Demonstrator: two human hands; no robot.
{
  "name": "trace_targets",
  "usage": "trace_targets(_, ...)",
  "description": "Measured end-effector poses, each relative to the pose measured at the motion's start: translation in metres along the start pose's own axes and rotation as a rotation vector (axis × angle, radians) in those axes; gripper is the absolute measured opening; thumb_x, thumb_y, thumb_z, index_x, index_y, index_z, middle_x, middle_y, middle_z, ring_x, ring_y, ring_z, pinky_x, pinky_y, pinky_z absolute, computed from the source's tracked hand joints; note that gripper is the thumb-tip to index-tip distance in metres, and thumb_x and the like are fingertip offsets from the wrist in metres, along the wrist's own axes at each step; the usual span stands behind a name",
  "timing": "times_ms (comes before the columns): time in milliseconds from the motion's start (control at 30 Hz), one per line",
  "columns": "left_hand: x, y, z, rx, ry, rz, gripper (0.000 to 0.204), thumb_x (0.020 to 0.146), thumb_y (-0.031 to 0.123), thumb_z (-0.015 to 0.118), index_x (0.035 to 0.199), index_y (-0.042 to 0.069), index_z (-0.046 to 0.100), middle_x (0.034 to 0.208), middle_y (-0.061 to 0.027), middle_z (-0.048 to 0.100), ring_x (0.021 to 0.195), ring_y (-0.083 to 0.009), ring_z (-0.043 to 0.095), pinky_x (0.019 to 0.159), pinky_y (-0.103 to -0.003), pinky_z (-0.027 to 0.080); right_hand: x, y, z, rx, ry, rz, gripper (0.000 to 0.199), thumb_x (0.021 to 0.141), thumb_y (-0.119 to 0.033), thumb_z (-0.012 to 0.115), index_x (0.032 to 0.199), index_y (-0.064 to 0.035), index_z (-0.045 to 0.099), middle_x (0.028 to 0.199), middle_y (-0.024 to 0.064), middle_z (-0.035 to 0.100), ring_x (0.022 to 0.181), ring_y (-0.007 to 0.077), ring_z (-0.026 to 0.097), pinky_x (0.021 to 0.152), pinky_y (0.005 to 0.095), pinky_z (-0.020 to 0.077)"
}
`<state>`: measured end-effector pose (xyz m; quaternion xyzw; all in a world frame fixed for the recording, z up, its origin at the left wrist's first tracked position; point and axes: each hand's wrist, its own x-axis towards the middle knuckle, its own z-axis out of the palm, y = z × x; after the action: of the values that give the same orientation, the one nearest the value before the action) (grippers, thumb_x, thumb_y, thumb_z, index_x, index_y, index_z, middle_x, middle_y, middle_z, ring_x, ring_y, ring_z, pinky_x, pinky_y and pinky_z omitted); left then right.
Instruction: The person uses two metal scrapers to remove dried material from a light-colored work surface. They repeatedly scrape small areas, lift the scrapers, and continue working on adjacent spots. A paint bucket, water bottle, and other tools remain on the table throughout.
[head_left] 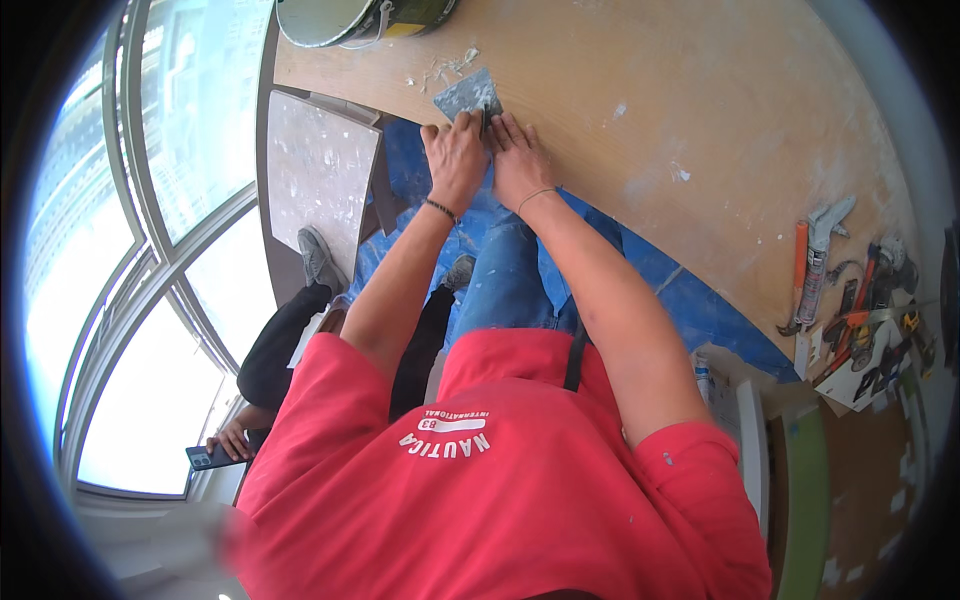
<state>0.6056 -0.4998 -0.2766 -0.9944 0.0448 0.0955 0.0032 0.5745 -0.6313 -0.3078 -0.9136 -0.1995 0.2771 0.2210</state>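
A flat grey plate (466,93), smeared with white, lies near the front edge of the wooden tabletop (600,60). My left hand (455,163) is closed at its near side, fingers curled round a small dark piece by the plate's corner; what exactly it grips is hidden. Beside it, my right hand (521,168) lies with its fingers stretched out, their tips at the plate's near right corner and on the wood. Pale crumbs and shavings (455,66) are scattered just beyond the plate.
A bucket (325,18) with a wire handle stands at the far left. Hand tools (872,310) and a tube (815,275) crowd the right end. Blue sheeting (650,262) covers the floor. Another person's hand (232,440) holds a phone (208,458) by the window at left.
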Motion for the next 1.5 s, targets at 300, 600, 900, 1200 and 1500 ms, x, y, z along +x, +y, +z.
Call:
trace_targets(300, 0.013, 0.008, -0.012, 0.012, -0.096, 0.0, 0.046, 0.085, 0.011, 0.066, 0.131, 0.009, 0.073, 0.109, -0.0091, 0.073, 0.093, -0.0286, 0.074, 0.095, -0.046, 0.041, 0.002, 0.003, -0.003, -0.015, -0.003, -0.013, 0.06, 0.102, -0.021, 0.053, 0.16, -0.0052, 0.049, 0.174, 0.0081, 0.037, 0.165, 0.0244, 0.023, 0.134, 0.0495, 0.0178)
trace_targets(600, 0.01, -0.001, -0.005, -0.039, -0.145, 0.05, 0.042, 0.086, 0.012, 0.068, 0.128, 0.01, 0.075, 0.105, -0.0082, 0.073, 0.09, -0.029, 0.073, 0.094, -0.045, 0.042, 0.002, 0.003, 0.002, -0.02, 0.009, -0.007, 0.061, 0.101, -0.019, 0.052, 0.161, -0.006, 0.049, 0.175, 0.0078, 0.035, 0.165, 0.0239, 0.023, 0.134, 0.0487, 0.0184)
trace_targets(900, 0.007, 0.004, -0.004, -0.029, -0.032, 0.073, 0.042, 0.086, 0.016, 0.069, 0.127, 0.011, 0.074, 0.107, -0.0083, 0.072, 0.09, -0.0299, 0.073, 0.096, -0.044, 0.041, 0.0, -0.001, -0.002, -0.052, -0.025, -0.004, 0.061, 0.101, -0.022, 0.054, 0.16, -0.006, 0.049, 0.175, 0.0078, 0.036, 0.165, 0.0243, 0.023, 0.134, 0.0485, 0.0181)
trace_targets(1200, 0.014, 0.003, -0.006, -0.038, -0.116, 0.057, 0.042, 0.086, 0.013, 0.067, 0.128, 0.012, 0.074, 0.107, -0.0079, 0.073, 0.09, -0.0289, 0.073, 0.093, -0.044, 0.041, 0.001, 0.001, 0.001, -0.025, 0.021, 0.0, 0.065, 0.099, -0.022, 0.057, 0.162, -0.0069, 0.047, 0.175, 0.0075, 0.035, 0.165, 0.0242, 0.023, 0.134, 0.0492, 0.0179)
trace_targets(1500, 0.01, 0.007, -0.013, -0.008, -0.058, 0.123, 0.046, 0.084, 0.012, 0.069, 0.13, 0.01, 0.072, 0.107, -0.0077, 0.072, 0.091, -0.0292, 0.073, 0.094, -0.044, 0.041, -0.001, 0.002, 0.0, -0.044, 0.029, -0.013, 0.066, 0.097, -0.021, 0.057, 0.161, -0.0067, 0.047, 0.174, 0.0075, 0.036, 0.165, 0.0246, 0.023, 0.134, 0.0496, 0.0183)
